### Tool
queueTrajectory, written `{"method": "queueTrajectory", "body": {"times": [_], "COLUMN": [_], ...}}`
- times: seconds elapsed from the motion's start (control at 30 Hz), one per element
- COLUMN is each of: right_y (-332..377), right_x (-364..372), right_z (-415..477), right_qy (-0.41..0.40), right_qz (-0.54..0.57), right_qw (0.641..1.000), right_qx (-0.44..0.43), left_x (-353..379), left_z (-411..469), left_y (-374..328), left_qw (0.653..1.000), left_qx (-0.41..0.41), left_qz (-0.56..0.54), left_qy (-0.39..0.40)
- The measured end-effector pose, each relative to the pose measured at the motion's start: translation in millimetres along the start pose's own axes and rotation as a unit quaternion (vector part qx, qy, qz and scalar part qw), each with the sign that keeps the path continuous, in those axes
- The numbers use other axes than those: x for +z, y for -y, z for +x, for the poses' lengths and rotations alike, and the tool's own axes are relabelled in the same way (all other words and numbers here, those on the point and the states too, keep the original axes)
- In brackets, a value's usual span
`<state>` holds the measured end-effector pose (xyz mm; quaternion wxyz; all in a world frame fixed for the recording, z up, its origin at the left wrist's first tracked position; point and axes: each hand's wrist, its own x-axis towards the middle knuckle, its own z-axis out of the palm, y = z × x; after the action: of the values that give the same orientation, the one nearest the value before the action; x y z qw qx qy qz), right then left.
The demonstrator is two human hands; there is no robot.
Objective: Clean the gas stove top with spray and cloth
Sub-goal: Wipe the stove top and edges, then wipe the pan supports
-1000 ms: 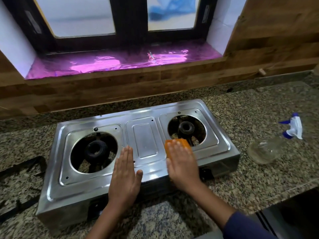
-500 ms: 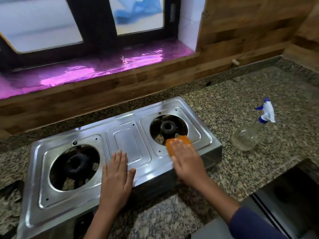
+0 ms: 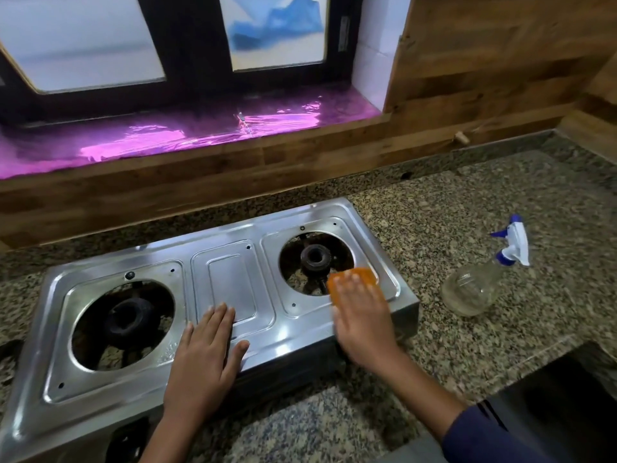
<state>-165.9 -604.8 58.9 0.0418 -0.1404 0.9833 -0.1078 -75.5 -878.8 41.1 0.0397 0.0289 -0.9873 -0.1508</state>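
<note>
Rightward along the stove's front the right hand (image 3: 362, 324) has carried the orange cloth (image 3: 362, 275), which now lies at the near right rim of the right burner (image 3: 315, 257) opening. The left hand (image 3: 203, 359) stays flat on the front centre, steadying. Both sets of fingers lie straight and close together, the right ones pressing the cloth, the left thumb spread aside. Wiping seems under way, and the left half of the stove top (image 3: 233, 282) is likely still to do. The open burner holes could snag the cloth. Farther right on the table (image 3: 467, 208) rests the spray bottle (image 3: 474, 289), well apart, and beyond is a purple-foiled window sill (image 3: 200, 135).
</note>
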Motion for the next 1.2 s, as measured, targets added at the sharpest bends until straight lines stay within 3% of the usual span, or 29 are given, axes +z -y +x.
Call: {"method": "queueTrajectory", "body": {"times": [0.17,0.33,0.57,0.73,0.97,1.2], "right_y": [73.0,62.6,-51.1,-77.8,-50.3,47.5], "right_x": [21.4,17.6,-12.5,-22.6,-30.0,-9.8], "right_z": [1.9,7.6,11.2,70.2,195.9,249.3], "right_qy": [0.019,0.035,0.007,0.039,0.039,0.073], "right_qz": [0.019,0.015,0.000,-0.018,-0.040,-0.053], "right_qw": [0.989,0.978,1.000,0.999,0.998,0.995], "right_qx": [-0.143,-0.203,-0.030,-0.031,-0.028,-0.054], "left_x": [-0.7,-0.5,0.1,1.3,-3.5,-4.9], "left_z": [3.4,3.1,2.8,2.6,1.9,1.3], "left_y": [-0.2,-1.7,-3.2,-1.8,-8.2,-7.3], "left_qw": [1.000,1.000,1.000,1.000,1.000,0.999], "left_qx": [0.002,-0.001,-0.009,-0.012,-0.021,-0.018], "left_qz": [0.009,0.007,-0.001,-0.002,0.009,0.021], "left_qy": [0.014,0.007,-0.011,-0.009,0.007,0.023]}}
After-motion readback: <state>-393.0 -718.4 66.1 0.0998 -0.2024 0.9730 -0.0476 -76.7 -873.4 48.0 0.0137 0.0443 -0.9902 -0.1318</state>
